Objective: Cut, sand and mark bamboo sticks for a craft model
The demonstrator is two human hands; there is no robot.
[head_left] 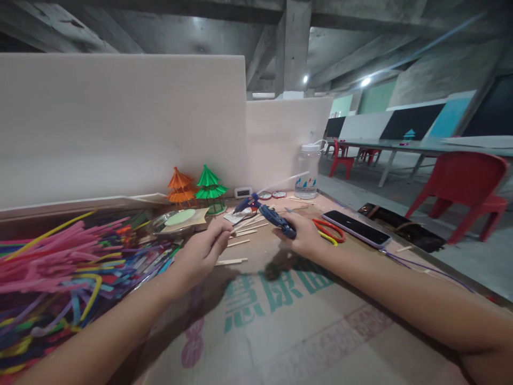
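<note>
over the cardboard (280,331), the left hand (204,246) pinches a thin stick (242,224); the right hand (304,233)'s fingers wrap the glue gun (277,221), likely for steady aim.

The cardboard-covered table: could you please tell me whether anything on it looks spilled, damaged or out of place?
Nothing looks spilled or damaged. The only untidiness I see: colourful craft strips jumbled at the left, and thin wooden sticks scattered at uneven angles near the middle.
</note>
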